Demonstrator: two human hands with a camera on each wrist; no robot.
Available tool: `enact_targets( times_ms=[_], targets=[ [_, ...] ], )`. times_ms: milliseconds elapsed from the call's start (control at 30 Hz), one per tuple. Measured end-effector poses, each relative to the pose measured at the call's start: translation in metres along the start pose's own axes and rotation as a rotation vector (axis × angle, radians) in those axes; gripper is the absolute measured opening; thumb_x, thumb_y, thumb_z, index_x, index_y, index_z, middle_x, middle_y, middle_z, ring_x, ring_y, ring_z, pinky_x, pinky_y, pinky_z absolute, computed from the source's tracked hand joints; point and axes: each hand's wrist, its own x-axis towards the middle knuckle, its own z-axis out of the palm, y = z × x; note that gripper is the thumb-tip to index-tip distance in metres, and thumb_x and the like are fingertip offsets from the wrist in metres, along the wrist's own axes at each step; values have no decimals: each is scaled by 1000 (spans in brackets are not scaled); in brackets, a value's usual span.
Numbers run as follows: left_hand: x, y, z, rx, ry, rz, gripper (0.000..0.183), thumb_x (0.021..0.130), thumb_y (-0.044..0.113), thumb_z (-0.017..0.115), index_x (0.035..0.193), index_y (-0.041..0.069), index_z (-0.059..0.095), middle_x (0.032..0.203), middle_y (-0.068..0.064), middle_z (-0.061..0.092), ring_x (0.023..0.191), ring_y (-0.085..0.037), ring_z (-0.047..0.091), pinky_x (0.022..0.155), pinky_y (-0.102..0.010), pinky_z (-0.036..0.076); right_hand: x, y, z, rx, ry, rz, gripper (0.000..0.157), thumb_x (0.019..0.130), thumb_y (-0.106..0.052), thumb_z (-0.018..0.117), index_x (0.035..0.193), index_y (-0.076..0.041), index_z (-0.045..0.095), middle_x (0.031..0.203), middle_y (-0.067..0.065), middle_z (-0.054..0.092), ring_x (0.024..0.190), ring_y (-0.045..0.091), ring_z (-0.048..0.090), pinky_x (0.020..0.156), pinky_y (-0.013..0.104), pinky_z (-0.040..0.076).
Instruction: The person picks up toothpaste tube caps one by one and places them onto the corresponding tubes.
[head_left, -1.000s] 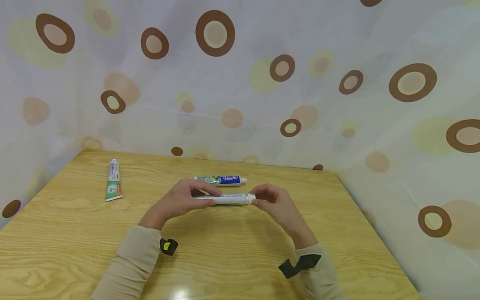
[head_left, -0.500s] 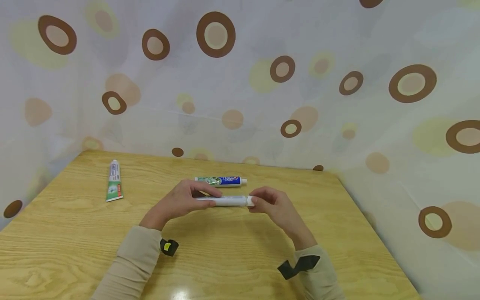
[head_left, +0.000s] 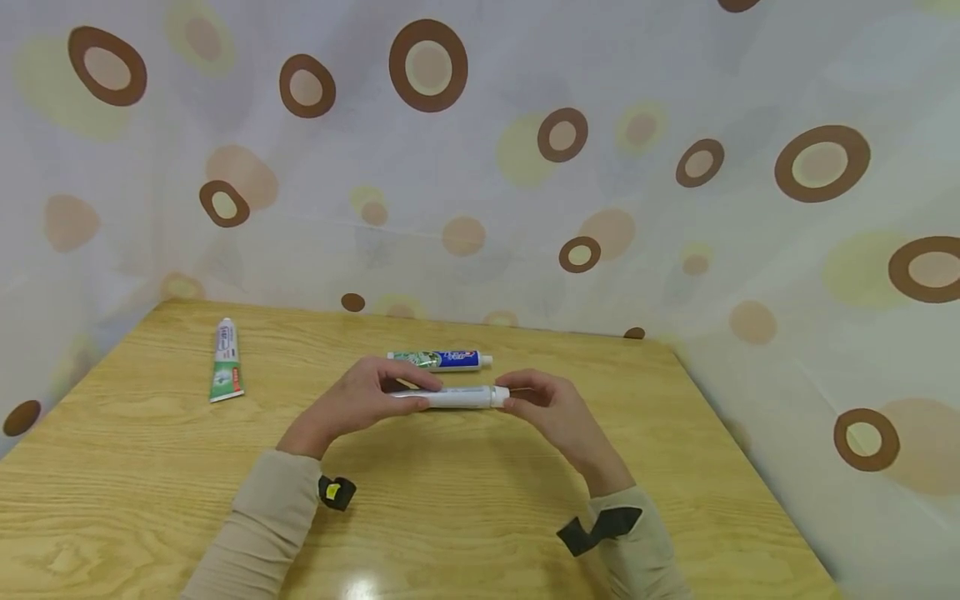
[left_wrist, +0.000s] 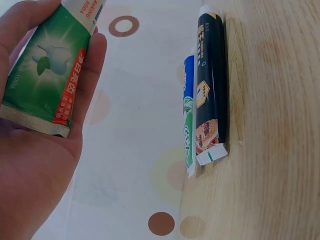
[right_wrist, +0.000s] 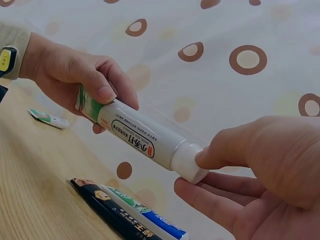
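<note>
Currently gripping with the left hand (head_left: pixel 367 398) the green tail part of a baking-soda toothpaste tube (head_left: pixel 459 399), and pinching with the right hand (head_left: pixel 553 410) the white cap (right_wrist: pixel 186 161) at the 3 o'clock end. Holding that tube roughly level above the table (head_left: pixel 450 517), straight ahead at 12 o'clock. Showing more of the cap than half a second ago, after easing the right-hand pinch back toward the outer end; probably renewing the hold to work the cap round, without revealing any loosening or tightening. Leaving a blue-and-green tube (head_left: pixel 457 360) lying just beyond at 12 o'clock, close alongside a black tube (right_wrist: pixel 107 207). Leaving a green-and-white tube (head_left: pixel 227 360) well apart toward 10 o'clock. Facing a dotted sheet (head_left: pixel 480 175) past the table's far edge.
</note>
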Motion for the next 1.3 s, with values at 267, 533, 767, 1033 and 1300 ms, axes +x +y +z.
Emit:
enact_targets(
  times_ms=[267,533,767,1033,1300],
  targets=[
    [1,-2,0,-4,-14,7,21,87,20,78,108,19,78,114,0,72,86,-21,64,70,-28,54,1,2,1,124,-32,6,31,99,-16,61,125,1,63,126,21,62,105,23,69,93,34,55],
    [1,-3,0,11,-14,13,20,87,23,77,108,23,78,115,1,72,84,-21,63,69,-28,54,4,4,0,131,-43,24,40,102,-25,57,127,5,61,124,24,62,100,29,70,87,39,58],
    [1,-2,1,-6,-23,16,21,88,22,77,109,20,78,115,0,71,85,-21,63,69,-28,53,2,4,0,69,-38,-11,34,100,-25,61,127,-4,63,125,18,63,107,26,67,93,38,55],
    [1,-2,1,-5,-20,21,22,88,21,76,109,18,77,116,-4,71,82,-19,63,68,-27,53,0,3,-2,1,-42,-48,30,97,-17,65,125,-8,63,126,15,63,112,31,63,92,31,53],
    [1,-2,0,-5,-11,10,22,87,22,77,109,19,78,115,-3,72,80,-17,64,67,-27,52,1,4,-2,145,-61,-31,32,101,-15,58,126,4,59,124,23,60,106,28,68,92,37,56]
  ],
)
